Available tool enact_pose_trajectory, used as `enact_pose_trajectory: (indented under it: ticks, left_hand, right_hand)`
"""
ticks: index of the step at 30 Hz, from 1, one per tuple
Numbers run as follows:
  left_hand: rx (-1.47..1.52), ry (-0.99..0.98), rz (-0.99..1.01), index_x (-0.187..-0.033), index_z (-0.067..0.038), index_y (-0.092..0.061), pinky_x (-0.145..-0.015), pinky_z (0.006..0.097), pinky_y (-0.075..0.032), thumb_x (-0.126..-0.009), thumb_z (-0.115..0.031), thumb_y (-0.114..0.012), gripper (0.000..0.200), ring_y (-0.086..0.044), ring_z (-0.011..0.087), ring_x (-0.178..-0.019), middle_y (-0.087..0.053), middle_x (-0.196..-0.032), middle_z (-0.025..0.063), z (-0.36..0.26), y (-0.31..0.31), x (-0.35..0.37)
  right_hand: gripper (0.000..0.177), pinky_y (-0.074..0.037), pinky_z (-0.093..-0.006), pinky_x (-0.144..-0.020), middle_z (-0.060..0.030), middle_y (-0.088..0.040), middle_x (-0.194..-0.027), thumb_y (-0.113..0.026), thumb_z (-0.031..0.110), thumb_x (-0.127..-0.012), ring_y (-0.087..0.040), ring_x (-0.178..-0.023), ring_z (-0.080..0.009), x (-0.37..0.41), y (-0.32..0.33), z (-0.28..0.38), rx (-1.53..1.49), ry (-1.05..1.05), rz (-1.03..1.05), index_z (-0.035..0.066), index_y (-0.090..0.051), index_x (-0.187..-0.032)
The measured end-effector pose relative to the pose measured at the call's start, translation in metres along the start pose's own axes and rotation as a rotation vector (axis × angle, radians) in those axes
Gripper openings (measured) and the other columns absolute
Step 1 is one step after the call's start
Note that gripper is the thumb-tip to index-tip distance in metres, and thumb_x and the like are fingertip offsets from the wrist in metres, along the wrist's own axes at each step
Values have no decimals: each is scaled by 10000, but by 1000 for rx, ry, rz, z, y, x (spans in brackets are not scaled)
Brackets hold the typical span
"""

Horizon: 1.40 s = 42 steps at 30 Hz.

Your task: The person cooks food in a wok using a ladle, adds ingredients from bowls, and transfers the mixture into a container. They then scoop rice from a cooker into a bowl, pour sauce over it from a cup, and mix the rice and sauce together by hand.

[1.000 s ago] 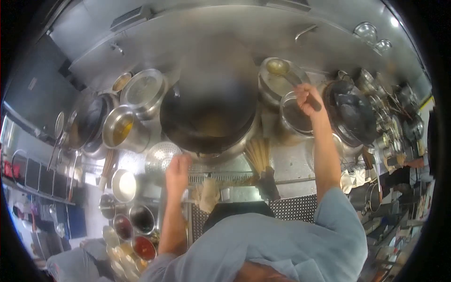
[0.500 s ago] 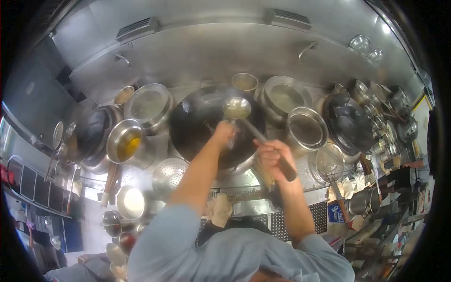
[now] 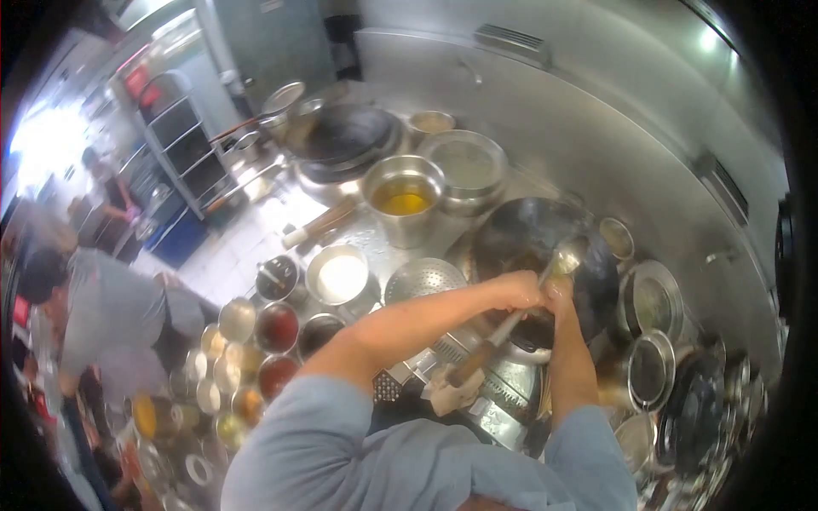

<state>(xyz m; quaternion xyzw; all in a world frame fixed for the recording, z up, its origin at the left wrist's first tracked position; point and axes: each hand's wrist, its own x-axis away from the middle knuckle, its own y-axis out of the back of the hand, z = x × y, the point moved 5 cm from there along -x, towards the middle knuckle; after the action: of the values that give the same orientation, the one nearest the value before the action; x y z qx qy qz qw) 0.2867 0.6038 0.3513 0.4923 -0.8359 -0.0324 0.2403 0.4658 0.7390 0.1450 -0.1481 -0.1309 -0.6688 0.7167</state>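
Note:
A metal ladle point(image 3: 572, 250) hangs over the dark wok point(image 3: 588, 294), its long shaft slanting down toward my body to a brown handle point(image 3: 469, 364). My left hand point(image 3: 521, 291) is closed around the shaft a little below the bowl. Right beside it, my right hand point(image 3: 558, 295) has its fingers drawn together just under the ladle's bowl, close to the shaft. Something pale and shiny shows at those fingertips; I cannot tell what it is. Yellowish liquid shows in the ladle bowl. Beneath the handle lies a beige cloth point(image 3: 453, 390).
Left of the wok stand a perforated strainer point(image 3: 426, 279), a pot of yellow oil point(image 3: 404, 201) and a bowl of white contents point(image 3: 338, 277). Several seasoning containers point(image 3: 277, 327) crowd the lower left. A lidded pot point(image 3: 652, 298) sits to the right. A person point(image 3: 115, 315) is at far left.
The view has swung left, bringing the seasoning containers and the person into sight. My hands have come together at the ladle's shaft; my right hand has left the handle's end.

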Motion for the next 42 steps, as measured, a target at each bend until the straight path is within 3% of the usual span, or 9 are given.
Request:
enact_pose_trajectory:
  ticks: [3,6,12,17,25,33,37,40,42]
  left_hand:
    - [-445,-70,-338,-900,60,-579,-545,433,-489,-785,-138,-562,230,-658,313,-616,-641,-667,200,30,1,1]
    - [-659,-73,-397,-1043,31,-568,-681,492,-526,-801,-100,-616,280,-674,389,-844,-668,-872,239,40,1,20]
    - [-849,10,-580,-1064,-32,-605,-801,435,-514,-781,-143,-624,305,-597,372,-1084,-585,-1202,225,106,-6,-41]
    - [-1057,-853,-1094,-1191,-105,-566,-931,520,-390,-654,-220,-710,567,-424,412,-1220,-460,-1289,253,10,-99,110]
    - [-570,-161,-1226,-1213,-115,-528,-817,458,-450,-741,-196,-670,500,-554,349,-973,-540,-1046,150,167,-210,289]
    - [336,-12,-1834,-1191,-51,-531,-751,346,-499,-908,-236,-584,343,-628,230,-866,-636,-958,93,319,-355,496]
    - [965,68,-1692,-1243,-66,-510,-672,244,-471,-931,-284,-555,383,-541,119,-707,-588,-875,20,265,-466,607]
    - [1454,-64,-1701,-1196,-82,-583,-699,300,-496,-894,-260,-567,351,-597,173,-749,-644,-914,45,256,-542,615]
    - [510,1060,-1343,-1084,-112,-673,-798,431,-480,-828,-278,-595,315,-627,253,-903,-676,-1014,78,373,-672,552]
  right_hand:
    - [222,-537,-412,-734,-262,-664,-993,-662,146,-772,-677,-923,-308,12,-20,39,964,-73,0,-34,-683,-901]
    - [286,-505,-454,-819,-254,-659,-1008,-639,199,-798,-649,-947,-377,9,10,41,1558,451,6,-53,-668,-931]
    - [422,-516,-351,-746,-214,-568,-1233,-458,22,-835,-624,-981,-318,76,15,65,844,430,139,-67,-513,-1244]
    - [353,-504,-313,-801,-152,-584,-1200,-496,39,-898,-609,-943,-216,233,-77,77,-151,248,446,-37,-522,-1242]
    - [302,-501,-350,-816,-184,-627,-1096,-500,51,-882,-627,-938,-261,405,-187,-101,546,342,1350,-15,-573,-1167]
    - [329,-514,-391,-850,-157,-669,-1060,-495,49,-798,-639,-966,-350,686,-271,-79,949,1357,2449,67,-677,-1071]
    - [257,-518,-377,-819,-122,-697,-958,-542,108,-831,-662,-902,-263,684,-339,-81,1010,616,2133,65,-696,-1033]
    - [246,-505,-408,-719,-154,-672,-835,-553,211,-899,-626,-739,-291,587,-364,-271,1631,1558,1913,23,-657,-1018]
    - [222,-521,-429,-758,-179,-678,-844,-559,182,-863,-654,-829,-326,553,-360,-345,1517,1780,1980,22,-670,-969]
